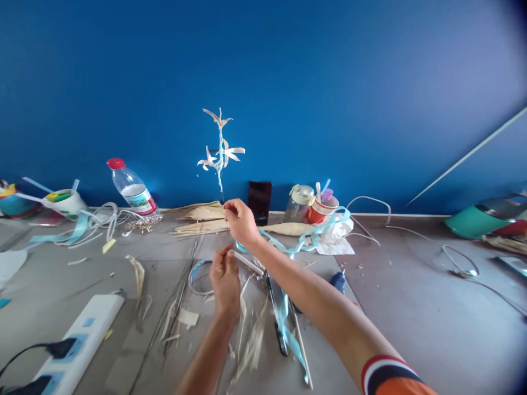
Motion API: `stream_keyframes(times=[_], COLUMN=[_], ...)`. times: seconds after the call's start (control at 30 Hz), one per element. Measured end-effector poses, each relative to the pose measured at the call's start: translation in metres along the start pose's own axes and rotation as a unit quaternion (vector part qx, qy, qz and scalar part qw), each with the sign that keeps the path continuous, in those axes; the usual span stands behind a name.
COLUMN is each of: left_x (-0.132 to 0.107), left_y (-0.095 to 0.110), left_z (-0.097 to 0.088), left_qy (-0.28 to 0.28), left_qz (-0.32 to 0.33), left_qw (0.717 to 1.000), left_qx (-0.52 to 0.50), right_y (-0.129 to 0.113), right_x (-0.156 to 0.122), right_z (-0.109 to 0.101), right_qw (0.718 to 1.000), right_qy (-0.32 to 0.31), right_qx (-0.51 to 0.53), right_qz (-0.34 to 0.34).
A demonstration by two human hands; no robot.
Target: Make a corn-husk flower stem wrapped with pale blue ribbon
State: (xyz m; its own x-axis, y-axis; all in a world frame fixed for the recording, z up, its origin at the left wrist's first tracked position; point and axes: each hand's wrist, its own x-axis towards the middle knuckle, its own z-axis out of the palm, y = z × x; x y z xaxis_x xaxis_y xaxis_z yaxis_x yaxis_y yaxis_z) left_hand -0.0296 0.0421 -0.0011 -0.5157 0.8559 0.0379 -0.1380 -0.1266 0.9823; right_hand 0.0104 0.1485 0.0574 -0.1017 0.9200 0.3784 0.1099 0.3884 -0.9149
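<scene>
My right hand (241,222) is closed in a pinch on the thin wire stem of a handmade flower branch (221,156). The branch stands upright against the blue wall, its stem wrapped in pale blue, with cream husk-like petals at the top and on both sides. Below it, my left hand (225,277) has its fingers drawn together; what they hold, if anything, is hidden. A roll of tape (200,292) lies just left of that hand, and a white stick-like piece (248,263) is to its right. Dried husks (201,219) lie behind the hands.
A tilted bottle (135,189), a dark phone-like slab (259,200), a glass jar (299,204) and a paper cup (322,210) stand along the wall. Blue ribbon (294,343), a pen (281,339) and thin wires (181,293) lie in front. A power strip (80,343) is at the left.
</scene>
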Motion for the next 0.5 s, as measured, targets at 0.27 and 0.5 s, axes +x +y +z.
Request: stream_keyframes(times=[0.27, 0.5], left_x=[0.008, 0.003], left_y=[-0.002, 0.008], left_z=[-0.008, -0.003], left_qy=[0.046, 0.01], left_qz=[0.122, 0.045], left_qw=[0.982, 0.987], left_qx=[0.135, 0.155], right_y=[-0.012, -0.027], right_x=[-0.019, -0.045], right_z=[-0.007, -0.016], right_qw=[1.0, 0.997], right_qy=[-0.022, -0.059], right_qx=[0.014, 0.022], right_qz=[0.004, 0.034])
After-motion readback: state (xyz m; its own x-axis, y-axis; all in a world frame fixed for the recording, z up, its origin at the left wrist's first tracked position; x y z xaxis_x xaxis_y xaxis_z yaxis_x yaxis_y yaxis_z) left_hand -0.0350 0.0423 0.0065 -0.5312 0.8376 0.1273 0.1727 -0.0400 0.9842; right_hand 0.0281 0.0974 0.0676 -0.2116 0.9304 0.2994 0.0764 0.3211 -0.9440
